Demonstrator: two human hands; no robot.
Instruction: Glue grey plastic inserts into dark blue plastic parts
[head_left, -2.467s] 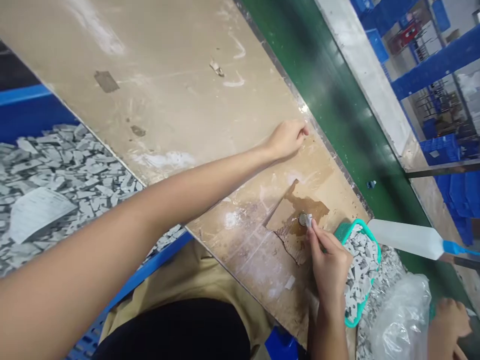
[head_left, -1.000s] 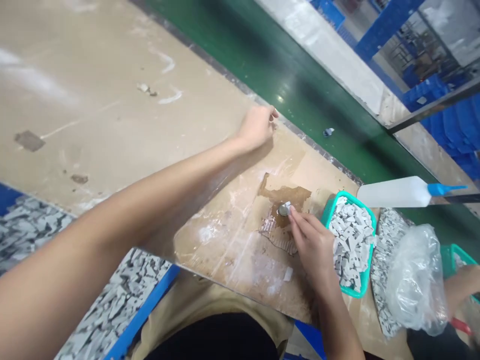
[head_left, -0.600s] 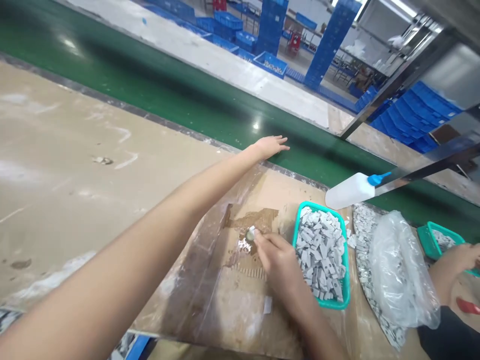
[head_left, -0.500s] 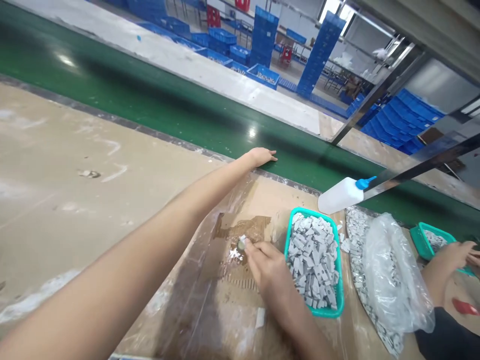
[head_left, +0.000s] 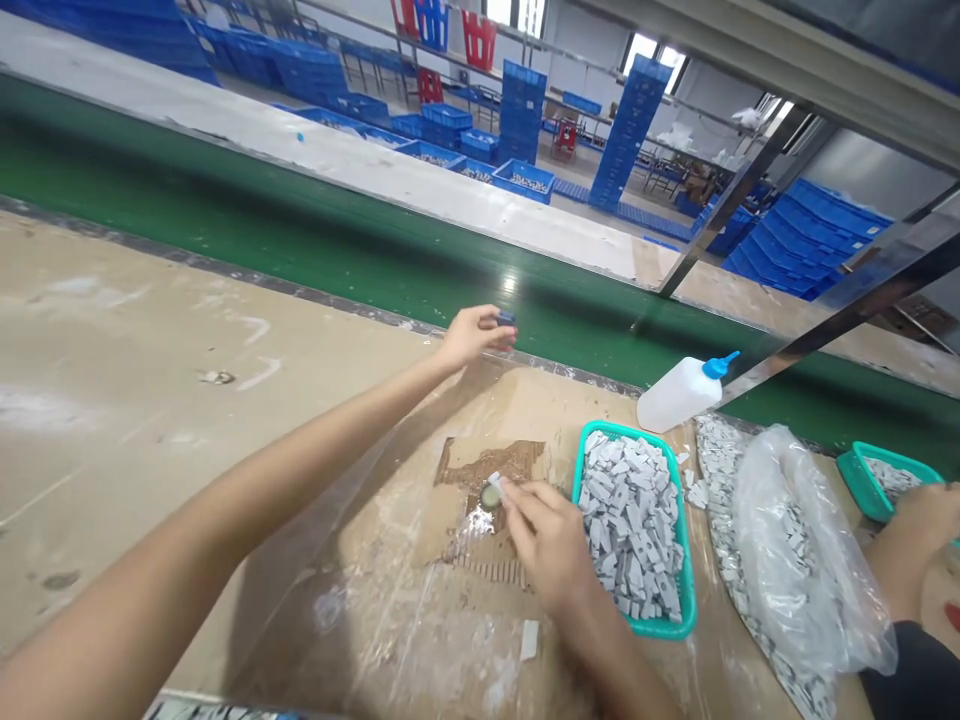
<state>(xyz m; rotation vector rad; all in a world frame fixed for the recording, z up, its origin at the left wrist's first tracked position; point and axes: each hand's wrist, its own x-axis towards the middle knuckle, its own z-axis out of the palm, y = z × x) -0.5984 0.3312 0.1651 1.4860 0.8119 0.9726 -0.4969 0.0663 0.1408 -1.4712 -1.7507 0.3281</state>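
The left hand is narrowed on a small dark piece, held out at its two o'clock, long axis roughly nine to three. At that hand's six o'clock, a round disc is seen over the cardboard. The disc is placed nearer the right hand, at its ten o'clock; there a pale chip is pinched, contact with the disc being unclear.

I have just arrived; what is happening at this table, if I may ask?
The left hand holds a small dark piece by the green strip. The right hand pinches a small pale piece right by a round disc on stained cardboard. A teal basket of grey pieces stands beside that hand, with a white bottle behind it.
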